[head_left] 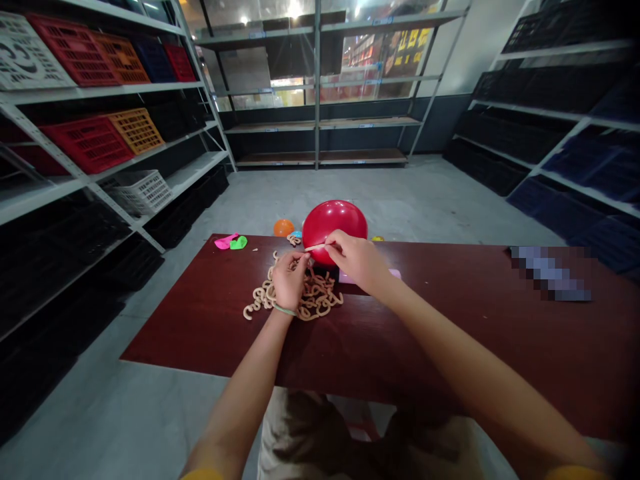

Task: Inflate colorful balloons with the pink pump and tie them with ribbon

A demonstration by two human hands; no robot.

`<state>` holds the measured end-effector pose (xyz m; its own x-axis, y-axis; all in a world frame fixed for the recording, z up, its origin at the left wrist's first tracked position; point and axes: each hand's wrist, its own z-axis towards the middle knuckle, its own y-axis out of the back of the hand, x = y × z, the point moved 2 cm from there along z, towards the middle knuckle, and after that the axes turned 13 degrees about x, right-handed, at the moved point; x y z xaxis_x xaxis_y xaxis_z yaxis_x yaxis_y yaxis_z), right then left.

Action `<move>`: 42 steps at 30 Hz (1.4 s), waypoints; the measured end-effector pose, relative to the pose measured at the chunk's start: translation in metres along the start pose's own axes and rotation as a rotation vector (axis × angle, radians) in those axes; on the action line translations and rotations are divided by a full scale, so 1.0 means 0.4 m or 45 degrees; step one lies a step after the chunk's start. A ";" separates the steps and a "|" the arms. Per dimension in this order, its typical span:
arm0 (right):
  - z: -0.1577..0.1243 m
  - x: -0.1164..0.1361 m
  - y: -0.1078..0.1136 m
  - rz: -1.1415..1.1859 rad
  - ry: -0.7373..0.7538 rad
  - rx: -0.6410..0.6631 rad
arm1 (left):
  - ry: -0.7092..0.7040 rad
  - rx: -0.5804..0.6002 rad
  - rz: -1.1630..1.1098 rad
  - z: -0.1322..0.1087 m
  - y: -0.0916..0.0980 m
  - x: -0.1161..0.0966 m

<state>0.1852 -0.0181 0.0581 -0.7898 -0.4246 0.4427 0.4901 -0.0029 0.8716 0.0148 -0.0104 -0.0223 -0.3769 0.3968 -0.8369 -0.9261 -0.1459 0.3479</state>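
At ten o'clock on the desk [210,313] lies a limp pink balloon [225,243]; nearer the middle, the left hand [289,280] has its grip pinched on a pale strand [316,247], above beige curls [320,293]; the strand shows at seven o'clock before the red balloon [335,220]; the right hand [356,262] pinches it too; from here, light, even pinches look safest

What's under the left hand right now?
Around and below the left hand, a loose heap of tan, curly strands shows, lying on the dark red table. The patch directly beneath the hand is covered, so whether anything else lies there can't be seen.
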 end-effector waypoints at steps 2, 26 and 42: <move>-0.018 -0.006 -0.019 0.134 -0.052 -0.007 | 0.073 -0.020 -0.058 0.000 -0.001 0.003; 0.031 0.055 -0.212 2.071 -0.547 0.047 | 0.109 -0.170 -0.176 0.012 0.019 0.010; -0.049 0.024 -0.115 0.016 -0.086 -0.050 | 0.442 -0.009 -0.584 0.022 0.003 0.048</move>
<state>0.1622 -0.0397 0.0181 -0.8058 -0.3629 0.4680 0.5134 -0.0343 0.8574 0.0064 0.0049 -0.0342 0.0817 0.0999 -0.9916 -0.9957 -0.0352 -0.0856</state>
